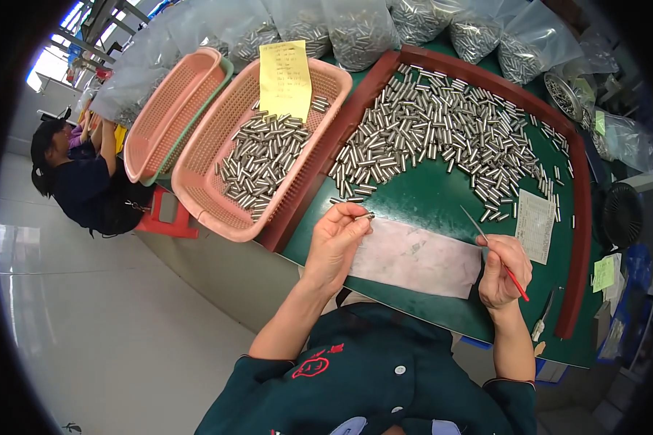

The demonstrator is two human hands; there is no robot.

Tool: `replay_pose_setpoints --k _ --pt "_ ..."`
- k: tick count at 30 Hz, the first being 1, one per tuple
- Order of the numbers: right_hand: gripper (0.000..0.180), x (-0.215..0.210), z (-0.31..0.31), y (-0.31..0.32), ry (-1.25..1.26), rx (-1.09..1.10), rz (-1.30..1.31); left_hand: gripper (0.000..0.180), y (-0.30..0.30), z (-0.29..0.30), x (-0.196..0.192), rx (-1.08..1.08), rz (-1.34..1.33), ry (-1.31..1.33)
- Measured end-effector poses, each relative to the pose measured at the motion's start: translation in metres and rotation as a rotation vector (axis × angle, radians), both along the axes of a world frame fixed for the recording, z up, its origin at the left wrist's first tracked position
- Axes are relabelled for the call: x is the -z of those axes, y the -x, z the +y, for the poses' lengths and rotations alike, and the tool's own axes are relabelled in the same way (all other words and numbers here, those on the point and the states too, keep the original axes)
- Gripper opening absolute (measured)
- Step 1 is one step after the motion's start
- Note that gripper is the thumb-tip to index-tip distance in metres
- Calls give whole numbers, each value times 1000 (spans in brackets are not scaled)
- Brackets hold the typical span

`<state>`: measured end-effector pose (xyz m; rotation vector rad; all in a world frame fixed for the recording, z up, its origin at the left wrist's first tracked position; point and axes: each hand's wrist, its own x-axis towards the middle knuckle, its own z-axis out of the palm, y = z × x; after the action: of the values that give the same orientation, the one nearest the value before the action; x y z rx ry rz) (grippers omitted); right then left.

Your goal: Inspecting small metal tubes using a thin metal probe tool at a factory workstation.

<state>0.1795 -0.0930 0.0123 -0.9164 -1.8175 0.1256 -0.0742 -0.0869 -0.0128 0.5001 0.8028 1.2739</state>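
My left hand (337, 244) pinches a small metal cylinder (366, 216) between thumb and fingertips, above the left end of a pale cloth (417, 257). In my right hand (503, 271) is a slim pointed tool (516, 281) with a red handle; its thin metal tip points up and to the left. The tool's tip stands apart from the cylinder. Beyond both hands, a wide heap of shiny metal cylinders (442, 123) lies on the green tabletop (413, 190). A pink plastic basket (196, 163) to the left holds more of them, with a yellow handwritten note (284, 76) at its far end.
A dark red wooden rim (575, 217) borders the table. Bags of metal parts (355, 32) line the back. A printed paper (535, 225) and a knife-like tool (544, 316) lie at right. Another pink basket (174, 109) stands farther left, near a seated person (87, 174).
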Motion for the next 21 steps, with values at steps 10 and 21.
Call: replay_pose_setpoints --k 10,21 --pt "8 1 1 1 -5 1 15 17 3 2 -1 31 20 -7" --pt "7 -4 -2 0 -4 12 -7 11 10 7 2 106 -425 -19"
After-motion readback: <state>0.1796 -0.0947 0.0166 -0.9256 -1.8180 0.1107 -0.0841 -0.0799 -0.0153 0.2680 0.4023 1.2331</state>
